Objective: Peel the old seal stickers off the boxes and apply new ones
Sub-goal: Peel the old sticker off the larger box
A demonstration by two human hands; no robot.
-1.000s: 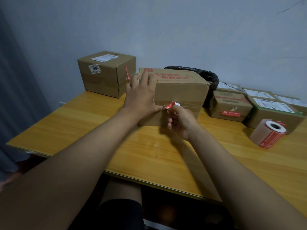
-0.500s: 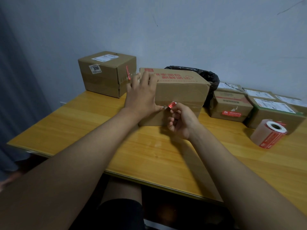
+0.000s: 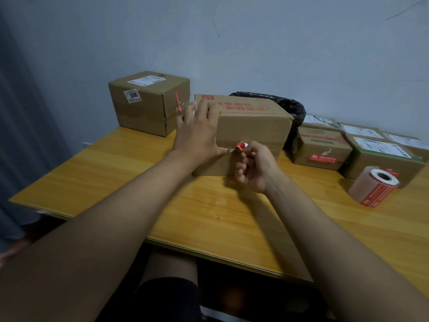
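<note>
I brace the printed carton point(image 3: 253, 133) with my flat, open left hand point(image 3: 197, 133) so my right hand point(image 3: 254, 166), its grip pinching the old red seal sticker point(image 3: 241, 145), can pull without shifting it on the counter point(image 3: 139, 177).

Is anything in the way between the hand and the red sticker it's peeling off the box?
Nothing visible. The right hand already pinches the red seal sticker on the box, while the left hand rests flat against it.

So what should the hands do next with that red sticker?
Probably keep pulling: the right hand pinches the half-lifted red sticker, one end apparently stuck to the box, while the left hand lies flat on it, steadying.
</note>
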